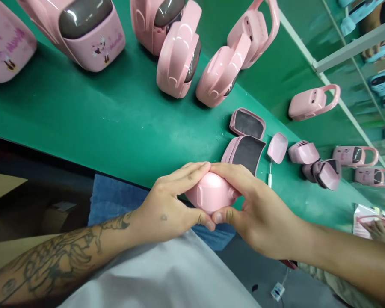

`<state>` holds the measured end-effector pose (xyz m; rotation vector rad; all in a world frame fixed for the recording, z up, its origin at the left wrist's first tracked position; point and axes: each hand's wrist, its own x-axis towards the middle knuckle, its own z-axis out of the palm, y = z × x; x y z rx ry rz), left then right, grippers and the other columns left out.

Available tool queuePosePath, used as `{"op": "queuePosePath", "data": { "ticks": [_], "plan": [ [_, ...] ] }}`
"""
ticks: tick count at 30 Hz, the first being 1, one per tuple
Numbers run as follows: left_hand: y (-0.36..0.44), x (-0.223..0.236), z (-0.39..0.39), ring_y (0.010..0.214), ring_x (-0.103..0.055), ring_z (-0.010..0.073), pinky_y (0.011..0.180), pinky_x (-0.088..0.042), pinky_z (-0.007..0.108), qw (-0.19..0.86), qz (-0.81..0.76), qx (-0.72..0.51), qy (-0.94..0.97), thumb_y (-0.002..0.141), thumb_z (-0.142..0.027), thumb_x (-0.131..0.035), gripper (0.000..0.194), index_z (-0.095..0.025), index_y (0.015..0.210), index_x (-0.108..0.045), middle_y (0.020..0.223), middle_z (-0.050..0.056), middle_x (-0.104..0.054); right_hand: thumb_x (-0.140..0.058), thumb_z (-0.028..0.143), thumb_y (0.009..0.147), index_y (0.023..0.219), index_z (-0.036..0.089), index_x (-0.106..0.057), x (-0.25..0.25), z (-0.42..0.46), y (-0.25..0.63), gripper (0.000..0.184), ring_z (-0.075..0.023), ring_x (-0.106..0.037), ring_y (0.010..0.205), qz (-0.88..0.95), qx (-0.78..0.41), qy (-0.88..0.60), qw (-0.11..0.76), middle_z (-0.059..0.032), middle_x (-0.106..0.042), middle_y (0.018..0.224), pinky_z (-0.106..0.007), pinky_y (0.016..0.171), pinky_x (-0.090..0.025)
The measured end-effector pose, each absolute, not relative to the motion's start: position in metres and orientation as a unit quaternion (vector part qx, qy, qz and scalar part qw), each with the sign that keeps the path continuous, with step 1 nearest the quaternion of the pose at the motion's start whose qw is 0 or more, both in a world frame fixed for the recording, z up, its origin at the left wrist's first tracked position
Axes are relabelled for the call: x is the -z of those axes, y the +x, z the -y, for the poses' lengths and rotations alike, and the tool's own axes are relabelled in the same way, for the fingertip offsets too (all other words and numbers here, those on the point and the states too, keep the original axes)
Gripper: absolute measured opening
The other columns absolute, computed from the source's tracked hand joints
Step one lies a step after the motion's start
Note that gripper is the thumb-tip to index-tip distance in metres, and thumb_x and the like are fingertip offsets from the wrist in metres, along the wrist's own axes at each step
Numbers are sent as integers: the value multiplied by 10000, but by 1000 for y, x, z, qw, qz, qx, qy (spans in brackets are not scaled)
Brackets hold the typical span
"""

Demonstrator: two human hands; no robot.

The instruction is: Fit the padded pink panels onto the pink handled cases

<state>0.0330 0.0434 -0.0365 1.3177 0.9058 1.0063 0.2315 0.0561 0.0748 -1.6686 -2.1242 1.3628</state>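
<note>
As L hand [167, 205] & R hand [259, 211] clasp pink case [210, 192], green mat [115, 124] lies below.

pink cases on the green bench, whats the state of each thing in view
left hand: closed around the pink plastic case
right hand: closed around the pink plastic case, thumb against the left thumb
pink plastic case: held off the bench, no opening showing
gray-lined case shells: apart, lying open, lining up
Minnie Mouse-print case: lying on the bench, dark window showing
blue cloth: draped over the bench edge
</note>
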Motion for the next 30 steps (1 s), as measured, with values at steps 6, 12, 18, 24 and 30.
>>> {"op": "queuePosePath", "data": {
  "ticks": [6,12,18,24,30],
  "plan": [
    [26,53,-44,1439,-656,417,1265,-522,547,578,-381,-419,587,580,-479,-1072,998,-292,1494,-717,1538,105,-705,-772,376,989,1600,305,-506,-66,-54,237,670,-355,-643,1419,787,-369,-492,44,-132,-651,1565,-596,1175,-564],
    [10,59,-55,1514,-569,441,1306,-435,591,580,-380,-367,620,697,-541,-1003,1004,-261,1580,-613,1632,162,-611,-713,555,1005,1645,192,-423,-42,-40,249,792,-416,-597,1488,835,-224,-498,71,-238,-604,1602,-670,1183,-534],
    [5,67,-53,1458,-623,418,1311,-429,559,575,-372,-374,626,592,-484,-1064,1065,-240,1536,-635,1550,148,-679,-675,533,1018,1523,138,-550,-28,-31,238,653,-418,-689,1317,834,-194,-502,122,-247,-704,1460,-644,1066,-577],
    [7,59,-63,1363,-689,421,1128,-578,560,703,-307,-495,408,826,-691,-842,850,-192,1487,-653,1439,177,-743,-684,506,1024,1658,287,-393,-31,-18,219,731,-386,-531,1536,777,-89,-526,334,-179,-566,1633,-642,1254,-462],
    [13,32,-56,1534,-555,378,1179,-542,607,733,-312,-525,299,975,-785,-509,699,-305,1458,-666,1560,72,-688,-639,686,997,1662,237,-366,-9,4,181,848,-377,-611,1453,632,-230,-585,454,-205,-563,1616,-605,1181,-554]
  ]
}}
